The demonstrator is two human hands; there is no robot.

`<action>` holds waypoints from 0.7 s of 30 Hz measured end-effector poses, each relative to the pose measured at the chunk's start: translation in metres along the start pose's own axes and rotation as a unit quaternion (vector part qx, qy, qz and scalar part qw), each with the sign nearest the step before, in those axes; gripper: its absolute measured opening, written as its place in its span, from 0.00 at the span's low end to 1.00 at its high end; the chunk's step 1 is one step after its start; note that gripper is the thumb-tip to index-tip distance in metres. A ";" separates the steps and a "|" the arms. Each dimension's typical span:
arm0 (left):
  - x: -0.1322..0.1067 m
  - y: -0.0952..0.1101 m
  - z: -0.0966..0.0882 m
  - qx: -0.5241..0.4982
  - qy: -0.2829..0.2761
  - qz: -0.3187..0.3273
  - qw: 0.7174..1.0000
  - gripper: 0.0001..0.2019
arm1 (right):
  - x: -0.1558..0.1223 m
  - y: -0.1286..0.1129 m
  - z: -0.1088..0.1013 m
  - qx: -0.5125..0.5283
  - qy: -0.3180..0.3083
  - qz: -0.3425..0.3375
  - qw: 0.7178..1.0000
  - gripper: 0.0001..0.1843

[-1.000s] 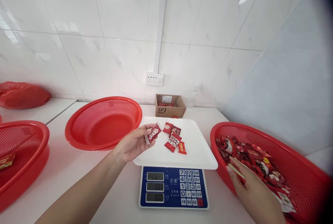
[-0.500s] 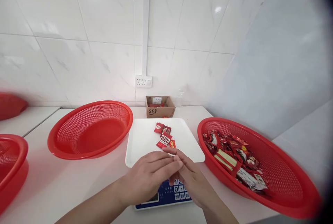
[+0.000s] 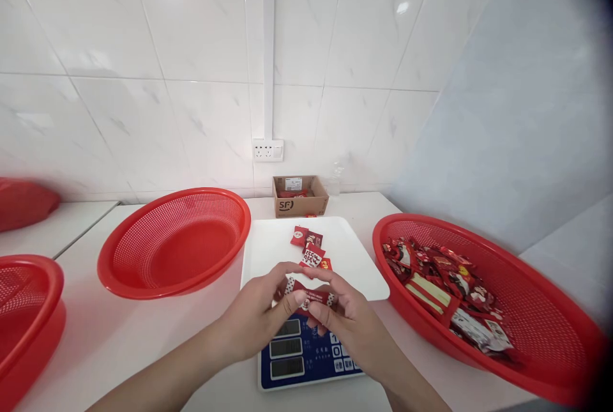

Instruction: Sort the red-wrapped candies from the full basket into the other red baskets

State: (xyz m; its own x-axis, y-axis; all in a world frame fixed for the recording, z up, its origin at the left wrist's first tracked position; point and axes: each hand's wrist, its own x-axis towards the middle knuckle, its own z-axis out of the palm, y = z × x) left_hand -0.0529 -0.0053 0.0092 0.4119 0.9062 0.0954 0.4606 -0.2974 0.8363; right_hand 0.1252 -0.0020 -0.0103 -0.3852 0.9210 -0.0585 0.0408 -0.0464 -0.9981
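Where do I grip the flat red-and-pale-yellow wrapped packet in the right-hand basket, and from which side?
Probably pinch the flat red-and-pale-yellow wrapped packet across its long edges, from above: it lies broad face up, seemingly uncovered, while the wall of the red perforated plastic basket crowds its near side.

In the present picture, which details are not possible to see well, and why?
All in the head view:
Red packet: full lettering, partly covered by left hand and right hand.
Scale keypad: partly behind the right hand.
Scale displays: too dark to read.
Leftmost basket: cut by left edge.
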 end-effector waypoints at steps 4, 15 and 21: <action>0.004 -0.001 -0.004 -0.139 -0.031 -0.061 0.988 0.13 | 0.004 0.001 0.004 -0.036 -0.020 -0.010 0.999 0.25; 0.003 -0.038 -0.104 0.343 0.226 -0.205 0.888 0.20 | 0.042 0.003 -0.042 -0.459 0.155 -0.098 0.870 0.21; 0.018 -0.042 -0.080 0.387 0.126 -0.149 0.901 0.25 | 0.067 0.002 -0.042 -0.565 0.109 -0.061 0.816 0.22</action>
State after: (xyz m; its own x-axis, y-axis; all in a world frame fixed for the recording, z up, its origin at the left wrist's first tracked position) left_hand -0.1277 0.0472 0.0189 0.0336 0.9910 0.1297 0.9717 -0.0627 0.2277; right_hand 0.1384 0.0762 -0.0155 -0.2814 0.9447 0.1683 0.8855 0.3232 -0.3337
